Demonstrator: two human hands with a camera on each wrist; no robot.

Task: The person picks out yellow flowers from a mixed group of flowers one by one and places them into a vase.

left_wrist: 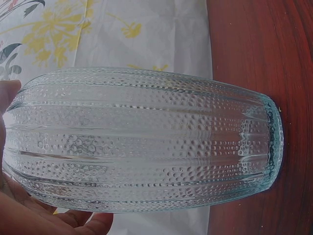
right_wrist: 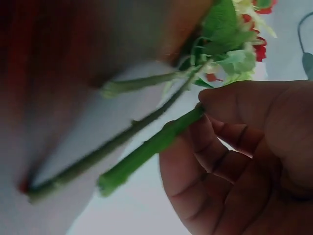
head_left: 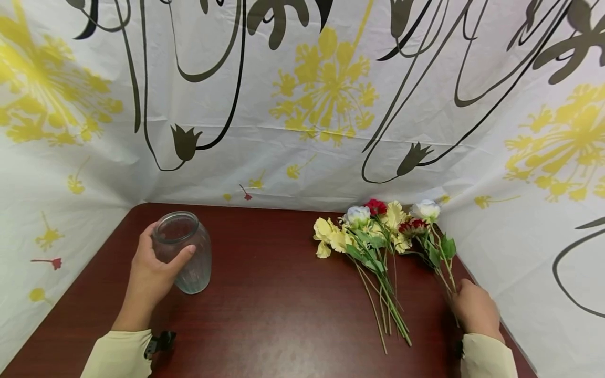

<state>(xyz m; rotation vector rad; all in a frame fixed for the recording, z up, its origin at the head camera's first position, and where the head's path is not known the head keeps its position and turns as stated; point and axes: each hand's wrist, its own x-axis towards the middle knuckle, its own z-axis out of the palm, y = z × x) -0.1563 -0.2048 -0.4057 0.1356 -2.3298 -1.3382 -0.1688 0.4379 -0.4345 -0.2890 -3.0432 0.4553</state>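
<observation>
A ribbed clear glass vase (head_left: 195, 262) is at the left of the table, its mouth upward and nothing inside. My left hand (head_left: 150, 268) grips it near the top, thumb on the near side. Bubble-like dimples cover its glass (left_wrist: 146, 137) in the left wrist view. Over at the right edge, my right hand (head_left: 476, 310) pinches a green flower stem (right_wrist: 146, 154) between thumb and fingers. Two thinner stems run beside that one, apart from the fingertips. Above this hand lie a white flower (head_left: 427, 210) with green leaves and a dark red flower (head_left: 413, 227).
A loose bunch of yellow flowers (head_left: 337, 239), with a white bloom (head_left: 357, 216) and a red bloom (head_left: 375, 206), lies right of centre on the brown table (head_left: 264, 294). Its stems point toward me. A patterned white cloth (head_left: 227, 105) rises around the table's back and sides.
</observation>
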